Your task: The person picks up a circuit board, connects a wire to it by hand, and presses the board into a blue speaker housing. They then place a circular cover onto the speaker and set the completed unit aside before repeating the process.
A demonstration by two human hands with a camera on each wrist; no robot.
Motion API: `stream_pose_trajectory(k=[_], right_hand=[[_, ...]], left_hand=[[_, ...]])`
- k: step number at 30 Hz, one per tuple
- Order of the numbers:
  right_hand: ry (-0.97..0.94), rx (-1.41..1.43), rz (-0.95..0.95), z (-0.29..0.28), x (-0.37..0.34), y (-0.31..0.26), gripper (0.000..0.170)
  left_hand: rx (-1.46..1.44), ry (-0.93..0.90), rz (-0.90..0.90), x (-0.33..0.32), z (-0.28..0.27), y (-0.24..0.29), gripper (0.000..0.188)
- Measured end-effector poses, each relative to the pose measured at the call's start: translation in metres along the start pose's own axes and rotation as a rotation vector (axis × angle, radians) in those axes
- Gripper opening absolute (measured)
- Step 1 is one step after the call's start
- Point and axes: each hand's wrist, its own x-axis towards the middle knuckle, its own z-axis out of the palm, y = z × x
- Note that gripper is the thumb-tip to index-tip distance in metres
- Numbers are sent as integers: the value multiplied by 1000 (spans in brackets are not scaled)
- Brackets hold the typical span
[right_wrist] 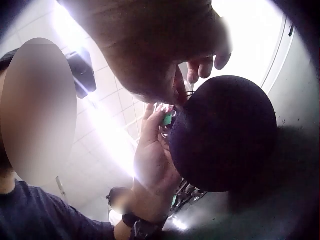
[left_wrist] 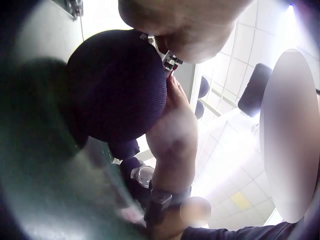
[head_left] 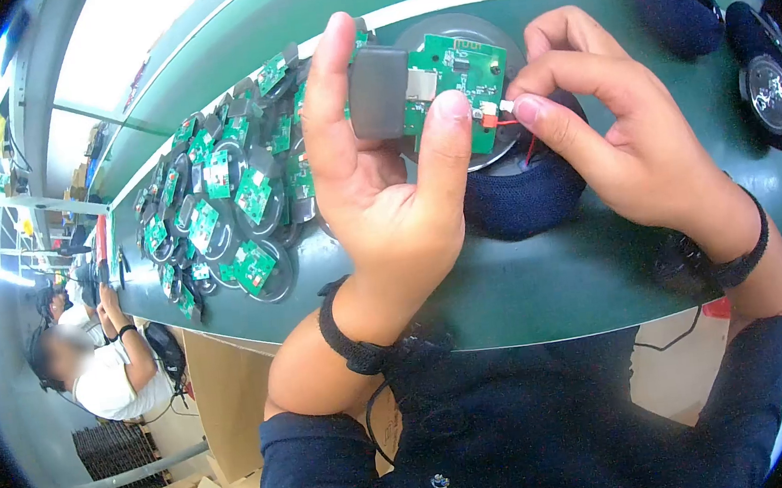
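Note:
In the head view, the left hand (head_left: 396, 196) holds a green circuit board (head_left: 456, 68) with a dark grey block (head_left: 379, 93) on it, thumb over the board's lower part. Thumb and index finger of the right hand (head_left: 619, 118) pinch a small white connector (head_left: 507, 107) on red wires at the board's right edge. Those wires run down to a dark fabric-covered round piece (head_left: 523, 198) below the board. In the left wrist view this round piece (left_wrist: 117, 85) hides part of the table; in the right wrist view it (right_wrist: 225, 132) sits beside the right hand (right_wrist: 155, 50).
Many green boards on clear discs (head_left: 255, 196) lie piled at the left of the green table (head_left: 564, 284). Several dark round pieces (head_left: 678, 14) stand at the far right, one with a clear-rimmed disc (head_left: 772, 94). Another person (head_left: 111, 365) sits at the left beyond the table.

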Motion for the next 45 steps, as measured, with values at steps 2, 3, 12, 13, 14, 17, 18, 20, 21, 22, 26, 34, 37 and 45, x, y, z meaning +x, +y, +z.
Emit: stream_pose_trajectory(k=[2, 3, 12, 13, 14, 17, 18, 20, 21, 22, 26, 34, 37, 45], right_hand=[[8, 28, 8, 1, -2, 4, 12], [11, 53, 4, 2, -3, 5, 12], [-97, 295, 54, -1, 4, 13, 12], [-150, 370, 91, -1, 5, 12, 13], [-146, 375, 93, 0, 5, 13, 13], [-89, 447, 189, 6, 2, 15, 14], [-76, 518, 241, 8, 0, 15, 15], [-60, 592, 293, 13, -3, 15, 15], [-2, 603, 259, 17, -5, 15, 16], [45, 621, 228, 21, -7, 15, 17], [102, 655, 229, 28, -9, 10, 18], [68, 692, 196, 23, -6, 12, 16], [29, 675, 169, 19, -3, 16, 15], [151, 560, 153, 24, -9, 15, 12]], left_hand=[[-26, -26, -18, 0, 1, 1, 72], [-17, -25, -34, 0, 1, 2, 71], [9, -15, -67, -2, 4, 3, 69], [-6, -20, -65, -3, 4, 2, 69], [-21, -24, -65, -3, 4, 1, 68], [-32, -31, -79, -4, 5, 2, 65], [-29, -36, -82, -4, 4, 2, 65], [-23, -35, -80, -4, 4, 3, 62], [-21, -39, -80, -4, 5, 3, 62], [20, 14, -95, -6, 6, 4, 61], [55, 67, -108, -7, 8, 6, 59], [42, 79, -93, -6, 9, 4, 59], [19, 77, -111, -5, 9, 6, 59], [-2, 40, -153, -5, 9, 6, 59]])
